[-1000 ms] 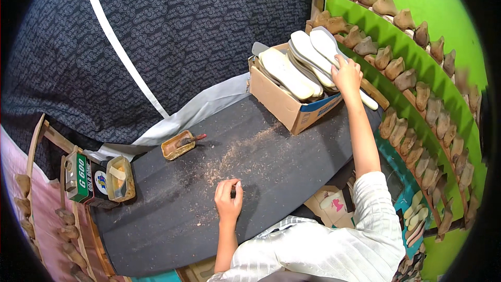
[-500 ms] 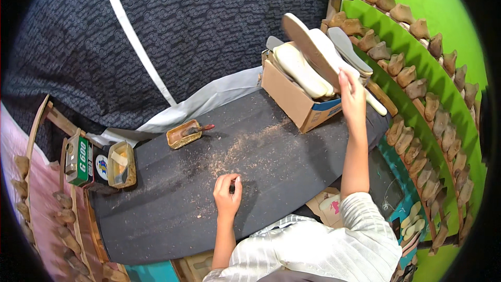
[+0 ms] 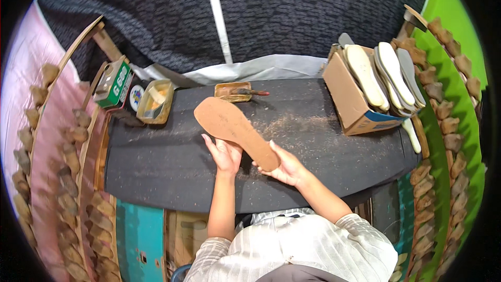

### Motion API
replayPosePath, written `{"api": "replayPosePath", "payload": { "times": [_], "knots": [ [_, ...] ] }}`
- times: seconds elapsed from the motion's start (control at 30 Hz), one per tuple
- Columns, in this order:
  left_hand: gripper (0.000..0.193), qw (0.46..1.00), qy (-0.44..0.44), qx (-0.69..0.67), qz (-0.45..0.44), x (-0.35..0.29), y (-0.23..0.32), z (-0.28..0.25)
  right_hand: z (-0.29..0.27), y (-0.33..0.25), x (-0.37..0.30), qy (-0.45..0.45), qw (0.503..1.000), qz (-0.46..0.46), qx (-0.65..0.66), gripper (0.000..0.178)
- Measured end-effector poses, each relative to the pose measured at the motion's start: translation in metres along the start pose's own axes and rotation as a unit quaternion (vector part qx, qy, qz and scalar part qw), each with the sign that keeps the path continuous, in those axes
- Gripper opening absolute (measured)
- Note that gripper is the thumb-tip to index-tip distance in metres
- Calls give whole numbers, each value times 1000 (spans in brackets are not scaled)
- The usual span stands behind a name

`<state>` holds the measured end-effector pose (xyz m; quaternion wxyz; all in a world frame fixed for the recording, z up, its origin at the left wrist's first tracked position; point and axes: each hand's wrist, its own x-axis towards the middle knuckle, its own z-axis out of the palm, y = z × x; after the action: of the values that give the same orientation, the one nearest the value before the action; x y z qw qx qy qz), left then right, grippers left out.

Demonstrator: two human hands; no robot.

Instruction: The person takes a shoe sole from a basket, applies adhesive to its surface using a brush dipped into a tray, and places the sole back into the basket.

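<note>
A brown shoe insole (image 3: pixel 232 125) is held tilted above the table, its broad end up and to the left. My right hand (image 3: pixel 284 166) grips its narrow end, thumb on top and fingers underneath. Just below its middle, my left hand (image 3: pixel 224 152) is turned palm up with the thumb spread away. The left fingertips are partly hidden behind the insole, and I cannot tell whether they touch it. At the right of the table, a cardboard box (image 3: pixel 339 91) holds several cream and grey insoles (image 3: pixel 365 75) standing on end.
Brown shavings lie across the dark-covered table (image 3: pixel 182 164). Toward the back sit a small tray (image 3: pixel 222 90) with a brush (image 3: pixel 253 92), a yellowish container (image 3: pixel 166 110) and a green tin (image 3: pixel 112 83). Racks of wooden shoe lasts (image 3: pixel 446 109) flank both sides.
My right hand has brought the insole from the box to the middle. My left hand has risen from over the table to beneath it. The view has turned toward the table's centre.
</note>
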<state>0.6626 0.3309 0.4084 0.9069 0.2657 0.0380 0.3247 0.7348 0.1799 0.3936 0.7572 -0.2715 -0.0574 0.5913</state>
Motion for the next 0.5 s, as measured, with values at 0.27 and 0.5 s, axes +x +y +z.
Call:
{"api": "replayPosePath", "payload": {
  "times": [0.27, 0.5],
  "knots": [
    [64, 994, 25, -104, -16, -9, -3, -46, -12, 28, 10, 42, 996, 63, -50, 37],
    [69, 997, 38, -69, -26, -2, -4, -59, -17, -28, 39, 117, 954, -100, -255, 48]
  ]
}}
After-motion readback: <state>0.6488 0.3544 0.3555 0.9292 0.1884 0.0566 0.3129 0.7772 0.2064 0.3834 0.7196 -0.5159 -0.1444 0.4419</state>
